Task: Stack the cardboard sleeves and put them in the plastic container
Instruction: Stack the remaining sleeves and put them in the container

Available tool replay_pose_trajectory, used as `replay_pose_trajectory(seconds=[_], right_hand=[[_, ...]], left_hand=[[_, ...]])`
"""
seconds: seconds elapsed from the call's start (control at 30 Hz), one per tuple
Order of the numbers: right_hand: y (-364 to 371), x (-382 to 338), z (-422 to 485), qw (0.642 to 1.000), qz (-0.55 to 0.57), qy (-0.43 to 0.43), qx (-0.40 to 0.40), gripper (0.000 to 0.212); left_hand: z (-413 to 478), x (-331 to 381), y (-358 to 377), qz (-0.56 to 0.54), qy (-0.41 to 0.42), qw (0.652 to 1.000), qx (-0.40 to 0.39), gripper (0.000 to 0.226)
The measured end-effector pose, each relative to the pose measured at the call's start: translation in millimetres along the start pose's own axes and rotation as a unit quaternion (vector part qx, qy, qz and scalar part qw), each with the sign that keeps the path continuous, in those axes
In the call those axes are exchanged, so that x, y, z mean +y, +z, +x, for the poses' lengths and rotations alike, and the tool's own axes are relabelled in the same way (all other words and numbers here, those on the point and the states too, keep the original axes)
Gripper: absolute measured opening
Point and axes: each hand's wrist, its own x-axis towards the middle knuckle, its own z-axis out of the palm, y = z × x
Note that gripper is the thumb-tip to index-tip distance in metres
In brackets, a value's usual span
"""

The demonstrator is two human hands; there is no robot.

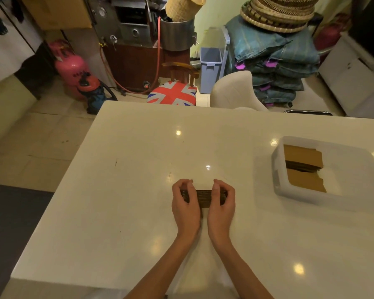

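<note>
You face a glossy white tabletop in a crowded, warmly lit storeroom.
Small spots of reflected light dot the tabletop. Beyond its far edge you see a stool with a Union Jack seat, a cream chair and a pale blue bin near the pale green wall. Past the far-left corner a pink gas cylinder stands on the beige tiled floor, and an orange hose climbs beside a steel machine. Past the far-right corner, teal sacks lie stacked with woven baskets on top, near a white cabinet. A dark mat lies off the left edge.
</note>
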Motion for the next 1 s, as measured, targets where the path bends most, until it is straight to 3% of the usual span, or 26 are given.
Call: replay_pose_trajectory(seconds=[0.07,0.13,0.23,0.37,0.6,0.7,0.77,0.9,1.0], right_hand=[[-4.5,1.6,0.7,1.000,-0.002,0.012,-0.003,0.027],[-6.5,1.2,-0.6,1.000,0.005,0.027,0.002,0.033],[-5.4,-2.3,1.2,1.000,0.004,0.028,-0.008,0.032],[-2.9,-0.6,0.6,1.000,-0.010,0.010,-0.007,0.028],[-2.3,-0.8,2.4,1.000,-0.005,0.024,-0.004,0.023],[4.0,1.1,-1.8,0.999,-0.011,0.023,0.021,0.017],[10.7,-0.9,-7.3,0.999,-0.021,0.001,0.035,0.016],[18.5,-23.3,-5.4,0.994,-0.064,-0.079,-0.027,0.012],[14.3,-37.6,10.2,0.998,-0.024,-0.020,-0.049,0.003]], left_hand=[[2.6,-3.6,-3.1,-0.017,-0.006,1.000,0.019,0.028],[3.2,-5.3,-3.1,-0.017,-0.008,1.000,0.009,0.027],[2.8,-3.1,-0.5,0.023,0.013,0.999,-0.034,0.027],[7.4,-7.0,-6.8,0.030,0.022,0.999,-0.012,0.040],[9.5,-4.7,-7.5,0.001,0.013,0.999,-0.036,0.037],[12.1,-3.3,-3.2,0.013,0.008,0.997,-0.069,0.023],[12.8,0.9,0.5,0.014,0.002,0.999,-0.037,0.021],[20.4,16.1,4.4,-0.040,-0.044,0.997,0.052,0.023],[19.8,30.9,3.3,-0.054,-0.013,0.997,0.047,0.023]])
